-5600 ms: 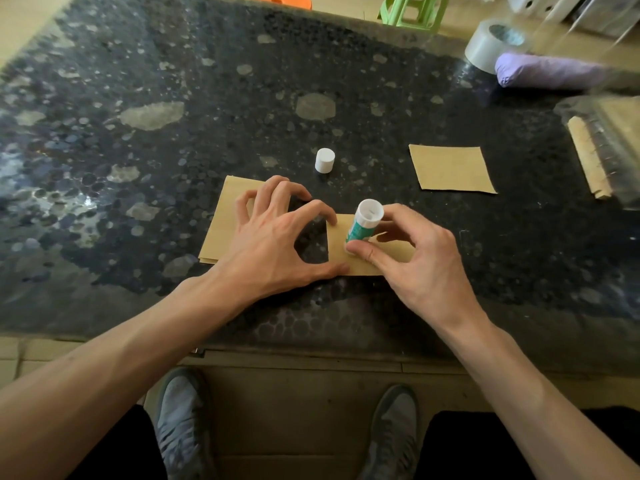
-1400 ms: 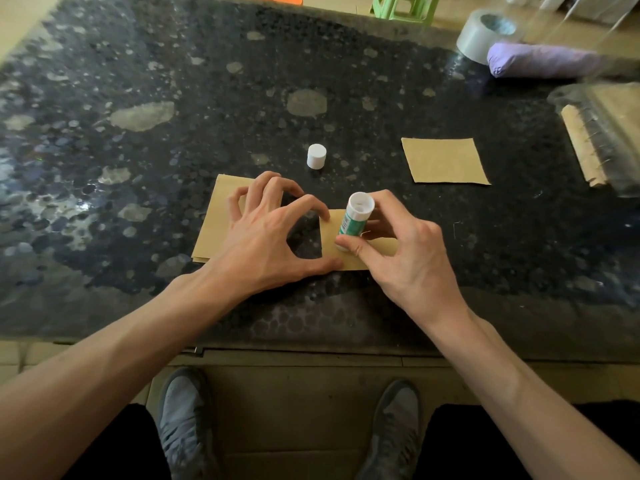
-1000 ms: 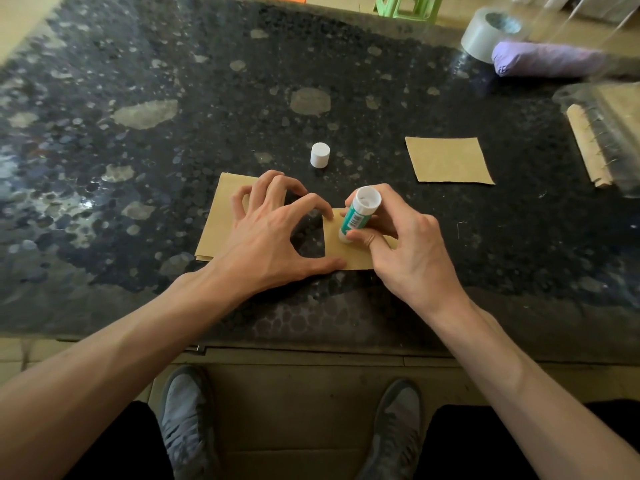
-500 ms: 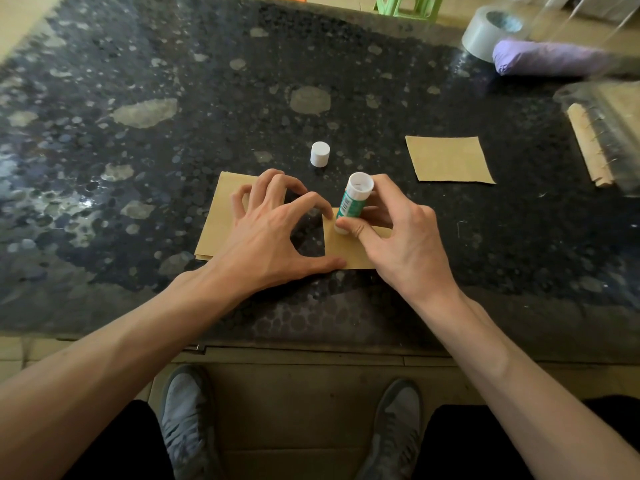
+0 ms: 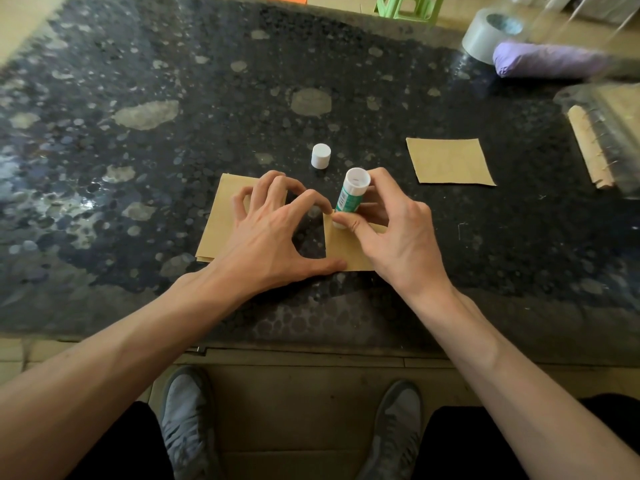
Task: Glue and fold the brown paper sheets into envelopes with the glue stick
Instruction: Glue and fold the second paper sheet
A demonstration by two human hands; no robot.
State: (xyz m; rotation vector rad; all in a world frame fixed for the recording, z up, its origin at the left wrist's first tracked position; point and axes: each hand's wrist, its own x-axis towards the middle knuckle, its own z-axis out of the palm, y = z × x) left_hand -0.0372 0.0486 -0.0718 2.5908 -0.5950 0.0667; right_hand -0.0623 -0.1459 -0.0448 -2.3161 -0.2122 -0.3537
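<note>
Watching remotely, I see the glue stick (image 5: 350,199) standing nearly upright, tip down on the far left corner of the small brown sheet (image 5: 341,252) near the tabletop (image 5: 173,81) edge; the right hand (image 5: 398,237) is nearest, thumb and fingers (image 5: 382,180) pinching its barrel; the left hand (image 5: 273,244) lies just beside, spread and arched, thumb and forefinger pinning the sheet's left edge, other fingertips on the paper stack (image 5: 221,220); I judge the next stroke follows an edge.
</note>
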